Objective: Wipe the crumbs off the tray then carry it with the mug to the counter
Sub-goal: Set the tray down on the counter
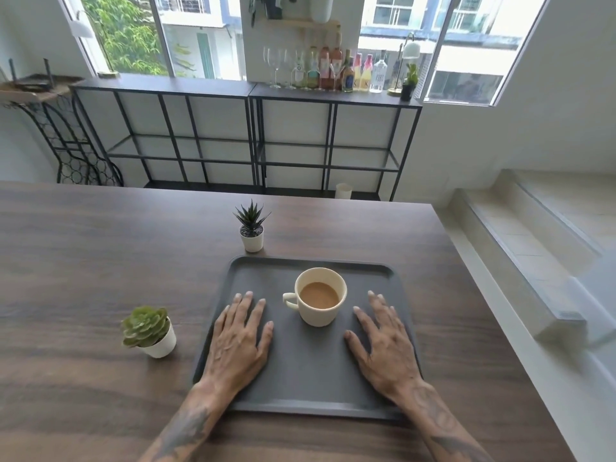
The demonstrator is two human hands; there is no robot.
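A dark grey square tray [310, 375] lies on the brown wooden table. On its far half stands a cream mug [320, 306] filled with milky coffee, handle pointing left. My left hand [240, 338] rests flat on the tray's left side, fingers spread, holding nothing. My right hand [386, 341] lies flat on the tray's right side, also spread and empty. The mug sits between the two hands, touching neither. I cannot make out any crumbs on the tray, and no cloth is in view.
A spiky plant in a white pot [251, 226] stands just beyond the tray's far left corner. A succulent in a white pot [150, 331] sits left of the tray. The table edge [466, 261] runs along the right, steps beyond. A black shelf with bottles [333, 95] lines the window.
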